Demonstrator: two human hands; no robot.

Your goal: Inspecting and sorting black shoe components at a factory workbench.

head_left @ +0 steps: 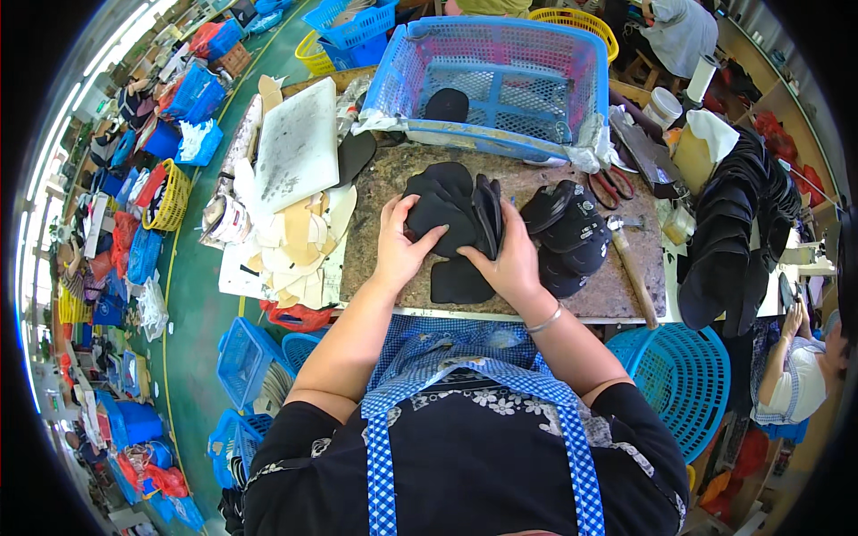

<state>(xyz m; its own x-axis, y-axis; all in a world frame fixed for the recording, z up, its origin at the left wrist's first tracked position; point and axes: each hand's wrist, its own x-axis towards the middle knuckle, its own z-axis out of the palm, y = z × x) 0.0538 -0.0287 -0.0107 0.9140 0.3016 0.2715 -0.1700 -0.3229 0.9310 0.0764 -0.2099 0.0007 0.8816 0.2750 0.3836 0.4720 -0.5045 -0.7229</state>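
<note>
Flat black rounded pieces, like padded shoe parts, lie in a loose pile on the worn work board. My left hand grips the pile's left edge, thumb on top and fingers around the far side. My right hand is closed around a stack of black pieces standing on edge, its thumb against the near side. Another black piece lies flat below my hands. To the right are overlapping stacks of black pieces with small pale markings.
A blue mesh crate stands beyond the board, with a black piece inside. Pale cut-outs and a white slab lie left. At right are a hammer, scissors and hanging black parts. A co-worker sits farther right.
</note>
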